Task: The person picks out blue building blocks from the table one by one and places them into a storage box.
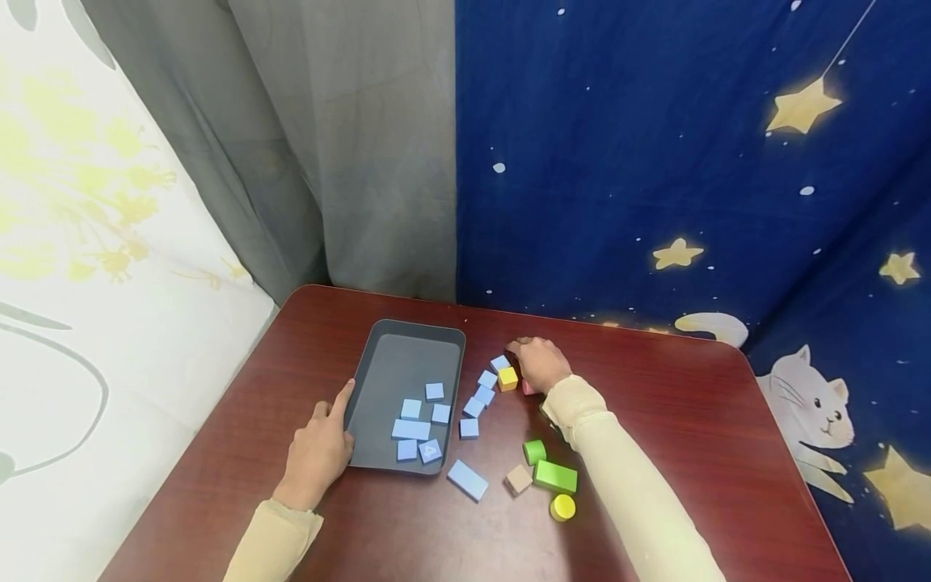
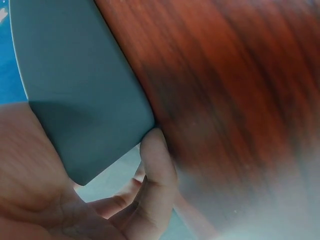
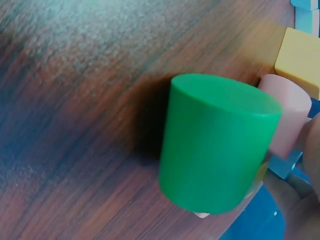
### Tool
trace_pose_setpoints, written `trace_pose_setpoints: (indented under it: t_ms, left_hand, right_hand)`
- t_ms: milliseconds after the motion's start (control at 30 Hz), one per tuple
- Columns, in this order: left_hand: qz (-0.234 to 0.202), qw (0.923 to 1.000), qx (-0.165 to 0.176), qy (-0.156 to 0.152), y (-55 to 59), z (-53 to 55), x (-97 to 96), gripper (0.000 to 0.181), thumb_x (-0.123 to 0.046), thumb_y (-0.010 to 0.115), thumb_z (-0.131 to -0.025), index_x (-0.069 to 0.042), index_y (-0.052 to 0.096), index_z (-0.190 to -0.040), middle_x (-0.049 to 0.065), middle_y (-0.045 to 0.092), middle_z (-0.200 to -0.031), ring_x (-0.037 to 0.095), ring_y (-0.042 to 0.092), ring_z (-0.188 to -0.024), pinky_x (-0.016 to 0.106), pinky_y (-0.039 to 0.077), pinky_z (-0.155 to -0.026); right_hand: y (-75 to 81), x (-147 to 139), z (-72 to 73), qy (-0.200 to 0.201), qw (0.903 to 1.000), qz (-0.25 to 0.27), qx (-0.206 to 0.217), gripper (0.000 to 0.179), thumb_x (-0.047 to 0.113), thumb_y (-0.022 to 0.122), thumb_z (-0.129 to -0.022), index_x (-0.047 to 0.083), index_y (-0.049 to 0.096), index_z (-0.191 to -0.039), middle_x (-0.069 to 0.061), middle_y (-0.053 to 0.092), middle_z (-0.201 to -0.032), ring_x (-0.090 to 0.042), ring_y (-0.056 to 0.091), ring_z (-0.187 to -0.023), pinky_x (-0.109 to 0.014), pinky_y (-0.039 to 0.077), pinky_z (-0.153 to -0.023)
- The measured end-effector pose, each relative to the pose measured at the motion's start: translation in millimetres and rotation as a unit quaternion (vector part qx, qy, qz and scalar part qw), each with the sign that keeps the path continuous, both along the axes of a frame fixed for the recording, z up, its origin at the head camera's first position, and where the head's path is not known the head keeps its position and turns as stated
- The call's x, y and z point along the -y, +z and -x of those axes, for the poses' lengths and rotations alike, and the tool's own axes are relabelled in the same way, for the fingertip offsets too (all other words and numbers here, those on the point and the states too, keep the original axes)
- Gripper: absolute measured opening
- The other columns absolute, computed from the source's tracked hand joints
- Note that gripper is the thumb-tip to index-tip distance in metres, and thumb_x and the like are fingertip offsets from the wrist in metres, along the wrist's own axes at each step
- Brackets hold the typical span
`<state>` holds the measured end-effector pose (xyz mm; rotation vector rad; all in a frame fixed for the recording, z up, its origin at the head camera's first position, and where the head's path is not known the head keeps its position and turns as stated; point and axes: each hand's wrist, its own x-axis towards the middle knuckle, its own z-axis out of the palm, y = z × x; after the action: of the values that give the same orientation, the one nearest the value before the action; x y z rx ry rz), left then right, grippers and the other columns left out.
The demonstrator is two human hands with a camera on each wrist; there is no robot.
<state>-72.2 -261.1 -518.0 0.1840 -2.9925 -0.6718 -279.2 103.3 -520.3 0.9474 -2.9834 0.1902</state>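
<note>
My left hand (image 1: 318, 449) grips the near left side of a dark grey tray (image 1: 407, 333), with its index finger along the side wall. In the left wrist view the fingers curl at a corner of the tray (image 2: 82, 95). Several light blue blocks (image 1: 410, 429) lie in the tray's near half. My right hand (image 1: 540, 364) reaches to the back of the loose blocks, its fingers curled around a blue block (image 3: 286, 164). A pink cylinder (image 3: 286, 112) and a yellow cube (image 1: 507, 379) are beside that hand. A green cylinder (image 3: 217, 145) looms large in the right wrist view.
More light blue blocks (image 1: 486, 379) trail along the tray's right side, with a longer blue block (image 1: 468, 480) in front. Nearer me are a green half-round block (image 1: 534, 452), a green rectangular block (image 1: 555, 477), a wooden cube (image 1: 519, 480) and a yellow cylinder (image 1: 562, 508). Curtains hang behind the table (image 1: 698, 453).
</note>
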Motion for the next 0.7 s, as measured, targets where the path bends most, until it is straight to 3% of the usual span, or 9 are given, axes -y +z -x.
trace_pose_setpoints:
  t_ms: [133,467,700]
  left_hand:
    - [-0.001,1.0,0.004,0.0,0.5,0.4,0.0,0.086,0.003,0.067,-0.094,-0.014,0.033,-0.172,0.037,0.058,-0.135,0.027,0.048,-0.049,0.046,0.048,-0.049]
    - [0.0,1.0,0.008,-0.001,2.8,1.7,-0.1,0.086,0.002,0.066,-0.094,-0.015,0.033,-0.171,0.037,0.058,-0.134,0.029,0.05,-0.051,0.048,0.05,-0.05]
    - [-0.002,0.9999,0.014,0.0,2.9,2.5,-0.1,0.087,0.003,0.066,-0.094,-0.015,0.032,-0.172,0.037,0.057,-0.135,0.028,0.05,-0.051,0.047,0.049,-0.05]
  right_hand:
    - [2.1,0,-0.6,0.004,0.9998,0.011,-0.014,0.042,-0.008,0.056,-0.101,0.008,0.077,-0.134,-0.013,0.077,-0.131,-0.036,0.074,-0.112,-0.048,0.059,-0.1]
    - [11.0,8,-2.2,0.034,0.997,0.022,-0.066,0.026,-0.005,0.062,-0.1,0.007,0.081,-0.113,-0.011,0.076,-0.108,-0.035,0.071,-0.099,-0.044,0.06,-0.094]
    - [28.2,33,-11.8,0.073,0.9939,0.031,-0.076,0.024,-0.003,0.065,-0.102,0.006,0.08,-0.118,-0.011,0.077,-0.117,-0.032,0.069,-0.105,-0.041,0.057,-0.099]
